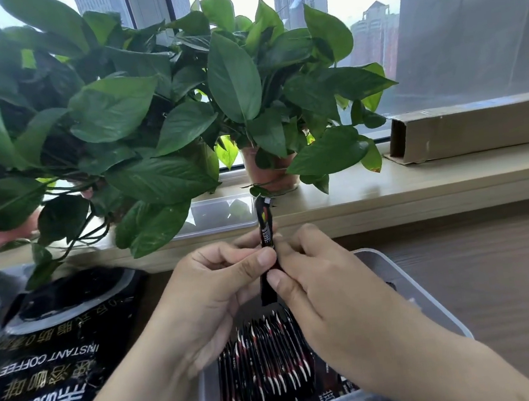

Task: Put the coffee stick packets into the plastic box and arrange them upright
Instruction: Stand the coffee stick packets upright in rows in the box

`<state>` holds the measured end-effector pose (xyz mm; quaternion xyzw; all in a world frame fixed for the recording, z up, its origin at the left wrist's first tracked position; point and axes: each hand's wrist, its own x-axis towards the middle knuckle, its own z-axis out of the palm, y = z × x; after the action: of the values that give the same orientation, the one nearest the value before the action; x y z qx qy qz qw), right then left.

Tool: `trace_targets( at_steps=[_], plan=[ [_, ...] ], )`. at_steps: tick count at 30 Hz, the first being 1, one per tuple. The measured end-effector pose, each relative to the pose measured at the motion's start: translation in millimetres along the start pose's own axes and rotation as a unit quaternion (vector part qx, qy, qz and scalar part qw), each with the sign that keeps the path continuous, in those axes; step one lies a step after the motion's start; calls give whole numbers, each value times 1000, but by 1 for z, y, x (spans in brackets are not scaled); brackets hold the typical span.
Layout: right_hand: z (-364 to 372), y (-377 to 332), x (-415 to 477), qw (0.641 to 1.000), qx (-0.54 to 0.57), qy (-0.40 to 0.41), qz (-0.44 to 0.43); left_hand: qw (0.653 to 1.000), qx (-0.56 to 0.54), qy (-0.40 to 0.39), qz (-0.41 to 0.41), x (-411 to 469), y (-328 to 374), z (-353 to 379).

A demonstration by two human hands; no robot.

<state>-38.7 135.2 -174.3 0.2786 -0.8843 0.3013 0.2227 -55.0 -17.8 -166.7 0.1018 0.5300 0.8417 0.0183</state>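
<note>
A black coffee stick packet [265, 229] stands nearly upright in the air above the clear plastic box [431, 307]. My left hand [214, 290] pinches its middle from the left with thumb and fingers. My right hand [328, 288] pinches it from the right, thumb just below the left thumb. Inside the box, several black-and-red packets [268, 369] stand upright in a tight row. My right forearm hides the right part of the box.
An open black instant coffee bag [54, 359] lies at the left on the wooden table. The box's clear lid [222, 214] rests on the windowsill behind, under leafy potted plants [234, 82]. A long cardboard box [477, 125] lies on the sill at right.
</note>
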Motion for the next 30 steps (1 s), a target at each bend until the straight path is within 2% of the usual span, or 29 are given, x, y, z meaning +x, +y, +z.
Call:
trace_targets(
  at_steps=[4,8,10,14,23,27,30],
  plan=[
    [0,5,-2,991,31,130,13,999,38,10,15,1,-2,-3],
    [-3,1,-4,981,64,179,30,997,33,50,39,-1,0,4],
    [-3,-1,-4,986,72,151,19,997,35,59,30,-3,1,7],
    [-1,-3,-2,994,76,56,-56,996,68,61,2,-3,2,6],
    [-11,3,0,994,106,3,-38,995,74,-49,-53,2,10,-16],
    [-36,10,4,989,139,-37,17,998,65,-3,-9,4,8,-13],
    [-60,30,8,990,75,-81,91,998,24,58,13,7,7,-10]
  ],
)
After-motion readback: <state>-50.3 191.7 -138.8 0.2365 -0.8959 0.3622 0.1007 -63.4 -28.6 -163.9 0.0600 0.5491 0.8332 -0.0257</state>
